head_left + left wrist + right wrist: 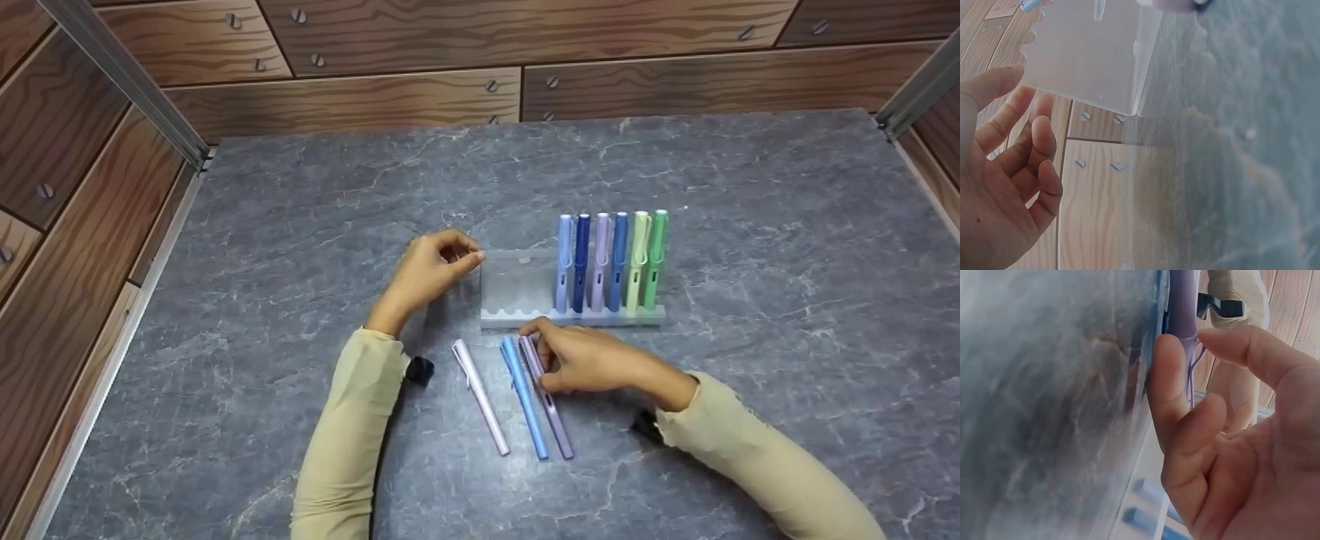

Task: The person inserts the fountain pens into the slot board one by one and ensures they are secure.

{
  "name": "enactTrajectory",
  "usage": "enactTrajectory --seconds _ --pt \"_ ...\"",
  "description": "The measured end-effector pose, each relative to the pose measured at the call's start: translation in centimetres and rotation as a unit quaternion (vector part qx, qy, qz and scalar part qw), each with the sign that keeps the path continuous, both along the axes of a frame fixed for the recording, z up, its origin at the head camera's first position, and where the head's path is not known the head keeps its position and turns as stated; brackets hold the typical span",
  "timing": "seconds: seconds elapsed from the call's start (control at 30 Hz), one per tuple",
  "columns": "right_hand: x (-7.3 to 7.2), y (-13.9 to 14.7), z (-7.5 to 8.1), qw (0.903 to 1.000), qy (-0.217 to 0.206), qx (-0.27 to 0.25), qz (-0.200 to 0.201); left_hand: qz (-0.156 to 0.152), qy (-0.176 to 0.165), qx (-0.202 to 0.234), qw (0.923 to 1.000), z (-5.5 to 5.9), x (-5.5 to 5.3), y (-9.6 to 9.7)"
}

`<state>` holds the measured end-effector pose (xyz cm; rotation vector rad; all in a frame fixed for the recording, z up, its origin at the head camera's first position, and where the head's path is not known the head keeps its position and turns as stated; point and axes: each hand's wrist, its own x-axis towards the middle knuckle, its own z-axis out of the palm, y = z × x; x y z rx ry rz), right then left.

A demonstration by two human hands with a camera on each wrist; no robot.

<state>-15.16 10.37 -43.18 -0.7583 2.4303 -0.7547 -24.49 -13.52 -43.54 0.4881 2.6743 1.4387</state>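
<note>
A clear pen rack (517,281) stands on the table, with several capped pens upright in its right-hand slots. At its left edge is my left hand (435,266); thumb and index finger pinch the side of the panel (1081,62), the other fingers loosely bent. In front of the rack my right hand (592,360) has thumb and index finger on either side of a dark purple pen (556,424), which lies on the table. Just left of it lies a blue pen (530,412), and farther left a pale lilac pen (484,401).
The upright pens include a light blue one (564,247), a navy one (581,255) and a green one (657,251) at the right end. Wood-patterned panels (405,37) border the grey marbled table (750,225) at the back and sides.
</note>
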Motion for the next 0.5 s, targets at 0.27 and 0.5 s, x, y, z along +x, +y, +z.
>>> enactTrajectory --seconds 0.27,0.5 --pt "0.1 0.3 0.4 0.9996 -0.008 -0.027 -0.010 0.000 -0.001 -0.001 1.0000 0.0 0.0 0.0" --pt "0.0 0.9 1.4 0.9983 -0.003 -0.054 -0.019 -0.001 -0.001 -0.005 1.0000 0.1 0.0 0.1"
